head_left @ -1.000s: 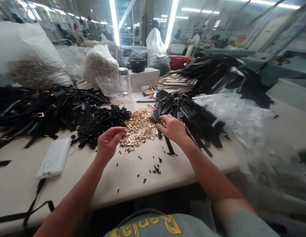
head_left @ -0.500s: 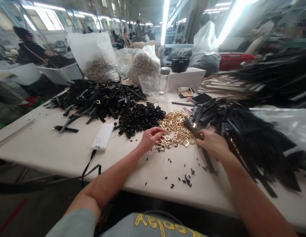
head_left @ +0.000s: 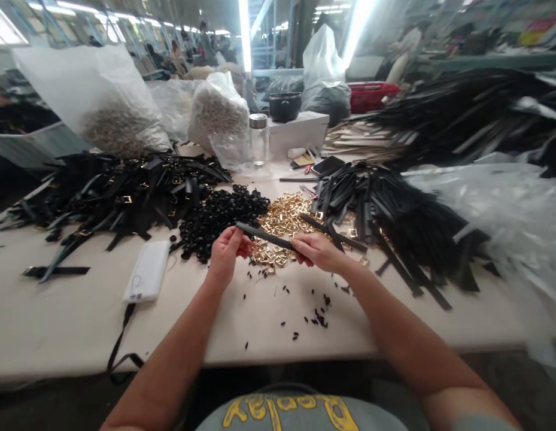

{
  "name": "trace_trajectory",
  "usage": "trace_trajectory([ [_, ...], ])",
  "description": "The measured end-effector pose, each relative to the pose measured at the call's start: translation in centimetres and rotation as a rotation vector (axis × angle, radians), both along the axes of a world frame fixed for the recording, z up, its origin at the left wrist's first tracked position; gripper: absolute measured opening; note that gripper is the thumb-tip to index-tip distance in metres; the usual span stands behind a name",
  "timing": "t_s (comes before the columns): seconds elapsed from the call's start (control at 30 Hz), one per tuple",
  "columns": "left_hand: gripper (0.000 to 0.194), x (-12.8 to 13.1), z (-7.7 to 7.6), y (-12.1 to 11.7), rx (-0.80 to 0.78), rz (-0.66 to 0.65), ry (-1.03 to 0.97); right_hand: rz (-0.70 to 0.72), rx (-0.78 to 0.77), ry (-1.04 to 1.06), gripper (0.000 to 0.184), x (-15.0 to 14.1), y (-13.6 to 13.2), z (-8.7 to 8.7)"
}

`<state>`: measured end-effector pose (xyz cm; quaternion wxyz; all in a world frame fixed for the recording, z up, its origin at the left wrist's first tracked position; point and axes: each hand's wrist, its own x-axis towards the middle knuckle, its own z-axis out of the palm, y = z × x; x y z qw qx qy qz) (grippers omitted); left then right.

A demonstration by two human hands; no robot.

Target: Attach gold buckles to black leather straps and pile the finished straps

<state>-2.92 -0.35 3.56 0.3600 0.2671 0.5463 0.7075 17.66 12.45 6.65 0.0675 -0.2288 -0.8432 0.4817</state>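
Note:
A black strap (head_left: pixel 267 236) stretches between my two hands, just above a heap of gold buckles (head_left: pixel 284 215). My left hand (head_left: pixel 226 254) pinches its left end between thumb and fingers; whether a buckle is also in those fingers I cannot make out. My right hand (head_left: pixel 317 250) is closed round the strap's other end. Small black rings or loops (head_left: pixel 226 212) are piled just beyond my left hand. Behind my right hand, a large bundle of loose black straps (head_left: pixel 389 215) fans out, and a few lie over the buckles.
Finished-looking straps with buckles (head_left: pixel 138 191) are heaped at the left. A white power bank (head_left: pixel 146 272) with a cable lies near the front edge. Small black bits (head_left: pixel 320 317) are scattered before me. Behind stand a glass jar (head_left: pixel 258 143), a white box (head_left: pixel 298 136) and filled plastic bags (head_left: pixel 219 114).
My right hand has brought a strap leftward from the right side over the buckles. My left hand now grips its other end. The view has turned to the right.

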Motion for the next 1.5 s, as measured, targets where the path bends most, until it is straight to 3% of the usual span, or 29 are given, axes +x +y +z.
trace_trajectory([
  [0.17, 0.056, -0.6, 0.4, -0.3, 0.003, 0.022, -0.079, 0.011, -0.006, -0.088, 0.044, 0.7, 0.0, -1.2],
  [0.37, 0.039, -0.4, 0.2, -0.1, -0.089, 0.042, -0.015, 0.029, -0.036, -0.087, 0.042, 0.7, 0.2, -0.9],
  [0.57, 0.034, 0.7, -0.1, -0.2, -0.093, -0.033, 0.018, -0.083, 0.383, -0.072, 0.019, -0.3, -1.7, -1.0],
  [0.63, 0.033, 1.4, -0.3, -0.3, -0.101, -0.078, 0.033, -0.128, 0.428, 0.008, 0.022, -0.8, -2.5, -1.2],
  [0.8, 0.03, 3.0, -0.7, -0.4, -0.089, -0.167, 0.076, -0.227, 0.37, 0.223, 0.018, -1.9, -3.6, -2.3],
  [0.97, 0.028, 3.3, -0.6, -0.6, -0.065, -0.16, 0.06, -0.236, 0.331, 0.36, 0.018, -2.4, -4.0, -2.9],
  [1.2, 0.049, 3.0, -0.5, -0.9, -0.044, -0.251, 0.05, -0.245, 0.326, 0.4, 0.011, -2.4, -3.9, -2.8],
  [1.37, 0.034, 3.3, -0.4, -1.0, -0.06, -0.334, 0.199, -0.179, 0.423, 0.471, 0.008, -1.6, -3.2, -2.7],
  [1.5, 0.023, 3.1, -0.5, -0.8, -0.042, -0.362, 0.613, -0.104, 0.637, 0.44, 0.011, -0.8, -2.4, -2.7],
])
